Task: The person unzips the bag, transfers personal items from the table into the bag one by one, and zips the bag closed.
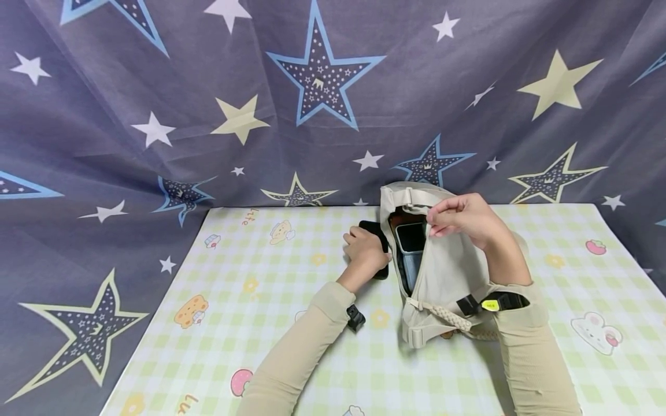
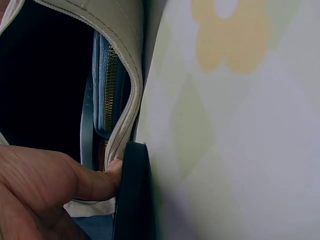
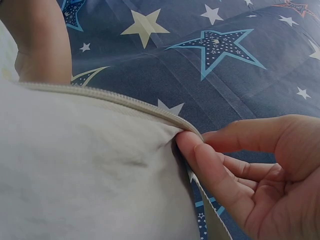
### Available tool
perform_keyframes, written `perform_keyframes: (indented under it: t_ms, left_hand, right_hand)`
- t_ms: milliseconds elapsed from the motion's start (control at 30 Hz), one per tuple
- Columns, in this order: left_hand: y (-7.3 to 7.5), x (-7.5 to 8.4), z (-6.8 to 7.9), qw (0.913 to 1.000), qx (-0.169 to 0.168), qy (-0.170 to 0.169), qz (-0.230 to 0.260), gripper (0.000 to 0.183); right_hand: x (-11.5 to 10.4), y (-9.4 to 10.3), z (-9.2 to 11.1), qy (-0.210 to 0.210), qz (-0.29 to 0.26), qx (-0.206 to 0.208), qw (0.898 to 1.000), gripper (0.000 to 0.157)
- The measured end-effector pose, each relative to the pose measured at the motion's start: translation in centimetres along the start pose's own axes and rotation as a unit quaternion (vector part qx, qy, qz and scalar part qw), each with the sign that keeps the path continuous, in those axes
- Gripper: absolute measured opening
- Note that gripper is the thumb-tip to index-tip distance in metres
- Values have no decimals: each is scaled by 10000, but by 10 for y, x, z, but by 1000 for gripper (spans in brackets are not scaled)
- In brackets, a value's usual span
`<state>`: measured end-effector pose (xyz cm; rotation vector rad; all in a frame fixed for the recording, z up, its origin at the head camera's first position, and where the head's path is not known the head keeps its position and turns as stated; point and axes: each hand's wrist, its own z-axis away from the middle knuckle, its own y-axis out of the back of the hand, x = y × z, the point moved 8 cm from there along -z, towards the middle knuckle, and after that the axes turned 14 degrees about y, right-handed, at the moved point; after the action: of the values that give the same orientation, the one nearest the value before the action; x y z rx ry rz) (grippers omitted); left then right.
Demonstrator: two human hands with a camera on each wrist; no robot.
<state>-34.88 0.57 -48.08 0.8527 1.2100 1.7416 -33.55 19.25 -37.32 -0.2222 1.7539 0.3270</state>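
Observation:
A cream bag (image 1: pixel 458 260) lies on the table with its zipped mouth open toward the left. My right hand (image 1: pixel 465 215) pinches the zipper edge (image 3: pixel 125 102) at the upper part of the mouth between thumb and fingertips. My left hand (image 1: pixel 363 251) grips a flat black slab with rounded corners (image 1: pixel 381 234), right beside the opening. In the left wrist view its thin edge stands next to the thumb, at the bag's rim. Inside the bag are a dark-faced item with a pale frame (image 1: pixel 411 237) and a blue pouch with a brass zipper (image 2: pixel 102 90).
A braided strap (image 1: pixel 444 314) and a buckled strap end (image 1: pixel 416 337) hang at the bag's near side. The table has a green checked cover (image 1: pixel 291 277) with printed cartoons. Behind its far edge hangs a dark star-patterned cloth (image 1: pixel 291 144).

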Motion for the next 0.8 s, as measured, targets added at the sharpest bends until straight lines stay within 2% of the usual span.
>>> perform_keyframes:
  t_ms: [467,567,800]
  left_hand:
    - [3,0,-2,9995,118,285,24,113]
    - [3,2,-1,9996,159,194,96,114]
    - [9,3,2,9981,424,-281,334,111]
  right_hand:
    - [-1,1,0,25,2,-5,10000,7]
    - [-1,1,0,23,2,-12,10000,7]
    - [-2,2,1,14,28,-11,10000,5]
